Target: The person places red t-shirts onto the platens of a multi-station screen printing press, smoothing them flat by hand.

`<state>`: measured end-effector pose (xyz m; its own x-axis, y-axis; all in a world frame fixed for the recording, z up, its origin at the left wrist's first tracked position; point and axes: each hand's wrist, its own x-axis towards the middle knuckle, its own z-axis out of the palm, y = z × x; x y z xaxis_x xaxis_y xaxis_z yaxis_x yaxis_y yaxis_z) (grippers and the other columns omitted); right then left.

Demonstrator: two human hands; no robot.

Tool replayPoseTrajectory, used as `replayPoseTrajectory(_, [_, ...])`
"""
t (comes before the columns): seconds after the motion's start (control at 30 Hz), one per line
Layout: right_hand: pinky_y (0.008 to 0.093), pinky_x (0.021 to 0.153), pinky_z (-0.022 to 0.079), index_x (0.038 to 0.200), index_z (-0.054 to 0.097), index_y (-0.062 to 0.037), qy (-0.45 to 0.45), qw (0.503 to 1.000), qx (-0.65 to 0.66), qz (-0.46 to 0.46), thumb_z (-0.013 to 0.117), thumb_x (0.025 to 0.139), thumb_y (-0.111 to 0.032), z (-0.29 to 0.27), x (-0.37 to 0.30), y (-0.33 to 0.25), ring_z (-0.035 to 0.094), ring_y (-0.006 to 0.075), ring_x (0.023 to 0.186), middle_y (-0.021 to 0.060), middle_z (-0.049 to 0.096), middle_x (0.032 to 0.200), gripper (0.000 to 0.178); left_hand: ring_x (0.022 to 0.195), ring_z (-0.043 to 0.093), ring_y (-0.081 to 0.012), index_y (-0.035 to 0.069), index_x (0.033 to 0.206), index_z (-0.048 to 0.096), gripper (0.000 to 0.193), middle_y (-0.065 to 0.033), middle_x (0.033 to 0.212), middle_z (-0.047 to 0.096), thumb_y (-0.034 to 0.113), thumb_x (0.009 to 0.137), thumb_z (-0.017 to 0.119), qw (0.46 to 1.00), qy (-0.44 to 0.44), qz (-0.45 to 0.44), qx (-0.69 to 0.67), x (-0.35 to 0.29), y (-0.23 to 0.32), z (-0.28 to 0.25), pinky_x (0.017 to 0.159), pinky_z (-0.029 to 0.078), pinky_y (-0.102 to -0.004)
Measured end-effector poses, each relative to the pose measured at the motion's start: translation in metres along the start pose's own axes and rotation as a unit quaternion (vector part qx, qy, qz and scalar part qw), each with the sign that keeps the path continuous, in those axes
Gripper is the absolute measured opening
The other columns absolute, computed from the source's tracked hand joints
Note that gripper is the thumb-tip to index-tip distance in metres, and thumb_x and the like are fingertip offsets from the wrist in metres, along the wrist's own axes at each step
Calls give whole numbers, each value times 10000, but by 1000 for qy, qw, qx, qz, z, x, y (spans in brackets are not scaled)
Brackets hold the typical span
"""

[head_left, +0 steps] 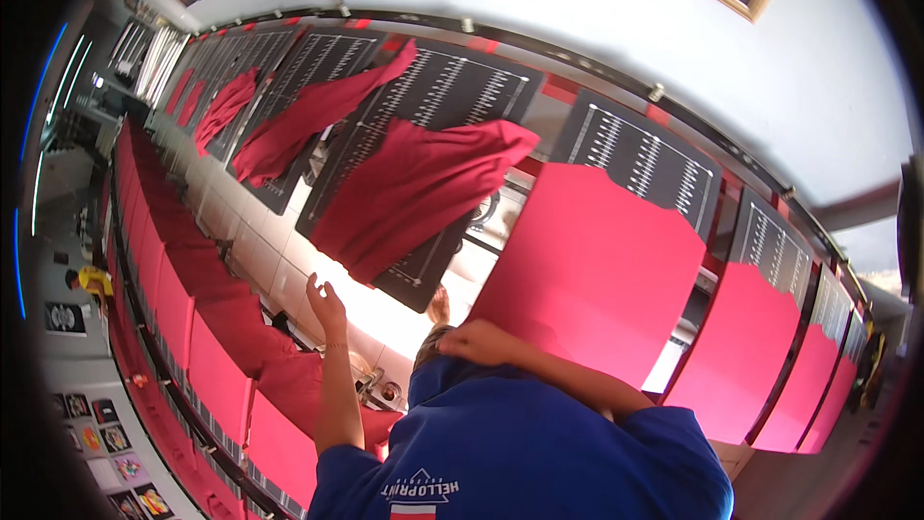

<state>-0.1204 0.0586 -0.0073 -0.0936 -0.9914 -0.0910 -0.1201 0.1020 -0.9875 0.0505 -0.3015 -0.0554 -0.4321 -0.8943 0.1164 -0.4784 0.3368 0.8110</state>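
Observation:
My left hand is raised over the aisle, fingers apart and slightly curled, with nothing in it. My right hand rests at the hem of my blue shirt, its fingers mostly hidden. Ahead of both hands, a loosely folded red fabric piece lies across a black printing board and touches neither hand. To its right, a smooth red fabric piece lies flat on the adjacent board, near my right forearm. Farther left, a crumpled red piece hangs over another board.
Several more boards with red fabric run along the rail by the white wall. A second row of boards with red pieces stands on my left, across the tiled aisle. A person in yellow is at the far left.

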Motion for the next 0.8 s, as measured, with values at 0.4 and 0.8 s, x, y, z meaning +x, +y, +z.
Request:
replayPoseTrajectory(0.4, [300, 775, 541, 1175, 677, -5, 133, 965, 160, 161, 568, 1005, -381, -27, 225, -34, 675, 149, 850, 78, 723, 950, 427, 1056, 614, -130, -45, 1243, 651, 319, -69, 1169, 700, 116, 981, 565, 790, -607, -77, -28, 215, -1, -19, 969, 461, -299])
replayPoseTrajectory(0.8, [308, 561, 545, 1064, 638, 66, 604, 669, 179, 394, 713, 914, -380, 46, 261, -28, 705, 174, 673, 142, 730, 825, 477, 1097, 655, -236, -40, 1352, 513, 455, -146, 1258, 634, 180, 974, 636, 624, -609, -391, -294, 305, 16, -60, 974, 528, -377])
